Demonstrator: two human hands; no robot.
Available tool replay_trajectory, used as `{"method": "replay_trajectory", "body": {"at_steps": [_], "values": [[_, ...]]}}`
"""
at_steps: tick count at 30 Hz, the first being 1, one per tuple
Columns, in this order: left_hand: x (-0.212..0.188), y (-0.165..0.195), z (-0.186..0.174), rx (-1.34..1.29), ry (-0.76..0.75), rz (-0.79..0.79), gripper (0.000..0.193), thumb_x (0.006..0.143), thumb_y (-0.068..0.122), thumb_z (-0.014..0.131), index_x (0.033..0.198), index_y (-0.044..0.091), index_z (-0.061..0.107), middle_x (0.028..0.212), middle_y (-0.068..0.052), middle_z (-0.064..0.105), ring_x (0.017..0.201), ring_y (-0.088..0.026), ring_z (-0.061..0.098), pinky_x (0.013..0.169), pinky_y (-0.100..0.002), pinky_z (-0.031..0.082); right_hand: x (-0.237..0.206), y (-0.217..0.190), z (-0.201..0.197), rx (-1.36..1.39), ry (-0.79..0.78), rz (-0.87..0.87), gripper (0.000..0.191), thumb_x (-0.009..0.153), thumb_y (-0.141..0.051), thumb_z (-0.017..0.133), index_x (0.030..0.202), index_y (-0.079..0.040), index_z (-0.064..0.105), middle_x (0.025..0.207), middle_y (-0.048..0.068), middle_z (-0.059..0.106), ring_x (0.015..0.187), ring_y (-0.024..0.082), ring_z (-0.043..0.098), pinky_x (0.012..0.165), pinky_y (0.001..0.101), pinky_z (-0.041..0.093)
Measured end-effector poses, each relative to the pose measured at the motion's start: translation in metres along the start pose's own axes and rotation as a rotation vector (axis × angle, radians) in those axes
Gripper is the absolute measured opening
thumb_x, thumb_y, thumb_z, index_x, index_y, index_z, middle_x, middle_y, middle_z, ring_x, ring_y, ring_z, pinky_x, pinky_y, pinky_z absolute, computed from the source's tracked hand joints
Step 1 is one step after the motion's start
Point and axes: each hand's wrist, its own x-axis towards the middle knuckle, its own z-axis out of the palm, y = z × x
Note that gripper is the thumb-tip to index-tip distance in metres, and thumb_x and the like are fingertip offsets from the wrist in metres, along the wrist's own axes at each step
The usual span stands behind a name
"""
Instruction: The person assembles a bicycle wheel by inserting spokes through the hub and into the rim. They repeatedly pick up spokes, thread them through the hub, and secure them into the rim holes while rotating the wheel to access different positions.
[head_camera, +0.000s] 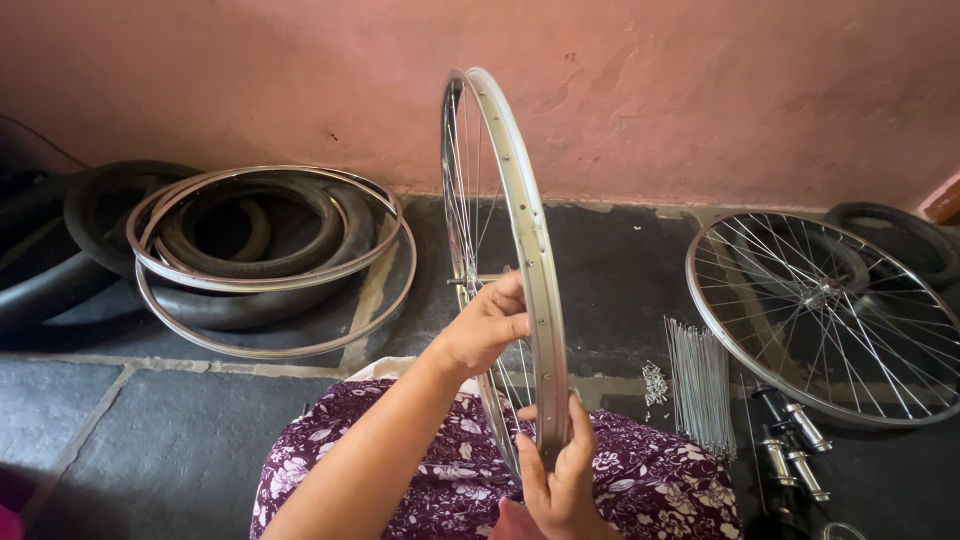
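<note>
A silver bicycle wheel rim (512, 180) with thin spokes stands upright on edge over my lap, which is covered by purple flowered cloth (640, 480). My left hand (487, 325) reaches in among the spokes near the hub axle (470, 281), its fingers curled around them. My right hand (558, 475) grips the rim's lower edge from below, thumb and fingers wrapped on the metal.
Two bare rims (270, 260) lie on black tyres (120, 230) at the left by the pink wall. A spoked wheel (820, 315) lies flat at the right. A bundle of loose spokes (700, 385), a small pile of nipples (655, 382) and several hubs (795, 445) rest on the stone floor.
</note>
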Motion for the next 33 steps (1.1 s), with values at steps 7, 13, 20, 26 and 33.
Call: {"method": "replay_trajectory", "body": {"at_steps": [7, 13, 20, 26, 33], "values": [[-0.002, -0.006, -0.003, 0.056, 0.004, -0.078, 0.027, 0.105, 0.029, 0.069, 0.114, 0.003, 0.072, 0.103, -0.001, 0.072, 0.097, -0.011, 0.064, 0.091, -0.031, 0.052, 0.001, -0.002, 0.000, -0.033, -0.007, -0.023, 0.077, 0.095, 0.004, 0.061, 0.155, 0.005, 0.013, 0.119, 0.018, 0.063, 0.103, 0.020, 0.066, 0.093, 0.0316, 0.052], [-0.003, -0.001, -0.006, 0.000, -0.010, -0.076, 0.028, 0.093, 0.022, 0.075, 0.116, 0.007, 0.069, 0.105, 0.000, 0.072, 0.098, -0.011, 0.066, 0.091, -0.032, 0.053, 0.002, -0.006, -0.002, -0.049, -0.036, 0.001, 0.076, 0.095, 0.004, 0.060, 0.155, 0.006, 0.013, 0.119, 0.018, 0.063, 0.101, 0.018, 0.066, 0.089, 0.0301, 0.053], [-0.005, -0.005, -0.006, 0.105, 0.003, -0.094, 0.026, 0.105, 0.026, 0.069, 0.117, 0.003, 0.072, 0.104, -0.001, 0.071, 0.096, -0.011, 0.063, 0.090, -0.031, 0.051, 0.011, -0.018, 0.001, 0.017, -0.053, 0.069, 0.073, 0.094, 0.004, 0.059, 0.153, 0.007, 0.017, 0.135, 0.023, 0.055, 0.109, 0.023, 0.066, 0.093, 0.0336, 0.055], [-0.013, 0.015, 0.013, 0.271, 0.122, -0.023, 0.037, 0.109, 0.032, 0.059, 0.130, 0.002, 0.067, 0.111, 0.000, 0.059, 0.099, -0.010, 0.055, 0.090, -0.029, 0.046, 0.024, -0.031, 0.011, 0.205, -0.082, 0.147, 0.071, 0.097, 0.002, 0.058, 0.154, 0.007, 0.017, 0.138, 0.022, 0.055, 0.115, 0.023, 0.065, 0.099, 0.0352, 0.054], [-0.044, 0.070, 0.060, 0.730, 0.601, 0.172, 0.063, 0.100, 0.037, 0.056, 0.151, 0.003, 0.041, 0.137, -0.009, 0.057, 0.123, -0.018, 0.054, 0.105, -0.033, 0.044, 0.054, -0.030, 0.060, 0.355, -0.242, 0.165, 0.064, 0.104, -0.006, 0.057, 0.156, 0.006, 0.020, 0.143, 0.021, 0.055, 0.134, 0.024, 0.056, 0.111, 0.0368, 0.047]]}}
